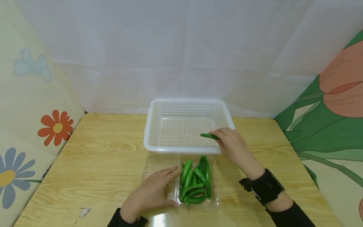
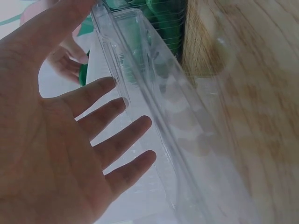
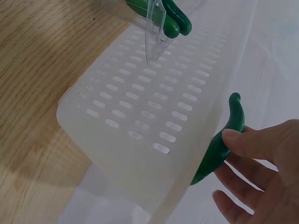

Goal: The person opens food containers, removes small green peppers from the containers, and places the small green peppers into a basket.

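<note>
Here is a single green pepper [image 1: 209, 136], up in the air over the near right part of the basket [image 1: 181, 149], pinched by the right hand [image 1: 233, 148]; the right wrist view catches the thumb laid across its curved body and the fingers [image 3: 240, 172] behind it, a narrow hold. One end of the pepper meets the line of the basket's rim in that view, and whether the two touch, one cannot tell. The basket itself is white, rectangular and pierced with rows of slots, sitting upright on the worktop [image 1: 107, 151]. Just in front of it lies a clear plastic container [image 1: 214, 192], a pile of green peppers [image 1: 195, 183] heaped in its right half, while its clear lid [image 1: 158, 162] spreads open to the left. And there is the left hand [image 1: 154, 189], beside that pile at the middle of the container, thumb and fingers wide apart, holding no pepper; the left wrist view shows the fingers straight and spread along the clear plastic. A black band [image 1: 265, 187] wraps the right wrist. Farther out, a white sheet [image 1: 136, 56] hangs behind the basket, with flower-printed panels [image 1: 20, 107] at either side.
</note>
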A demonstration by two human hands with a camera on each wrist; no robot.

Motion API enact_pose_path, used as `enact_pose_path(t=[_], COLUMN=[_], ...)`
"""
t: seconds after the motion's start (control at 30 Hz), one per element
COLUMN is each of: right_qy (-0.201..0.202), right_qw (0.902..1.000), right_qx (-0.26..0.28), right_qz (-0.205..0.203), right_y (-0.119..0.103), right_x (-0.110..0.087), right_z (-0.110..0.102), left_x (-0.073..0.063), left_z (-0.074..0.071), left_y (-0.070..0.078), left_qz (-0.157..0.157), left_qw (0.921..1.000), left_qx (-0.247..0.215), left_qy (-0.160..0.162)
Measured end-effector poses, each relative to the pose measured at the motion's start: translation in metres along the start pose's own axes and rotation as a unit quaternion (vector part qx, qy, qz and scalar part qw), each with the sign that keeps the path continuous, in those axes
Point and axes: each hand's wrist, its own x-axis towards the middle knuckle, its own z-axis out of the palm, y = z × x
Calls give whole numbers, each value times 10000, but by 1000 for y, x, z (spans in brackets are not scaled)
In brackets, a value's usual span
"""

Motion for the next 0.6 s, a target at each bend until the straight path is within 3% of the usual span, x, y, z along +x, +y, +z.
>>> enact_pose_path(t=[0.6], right_qy=[-657], right_qw=[9956], right_qx=[234], right_qz=[627], right_y=[11], right_x=[-7], right_z=[7], left_x=[0], left_z=[-1], left_y=[0], left_qz=[57], left_qw=[10000], left_qx=[9], left_qy=[26])
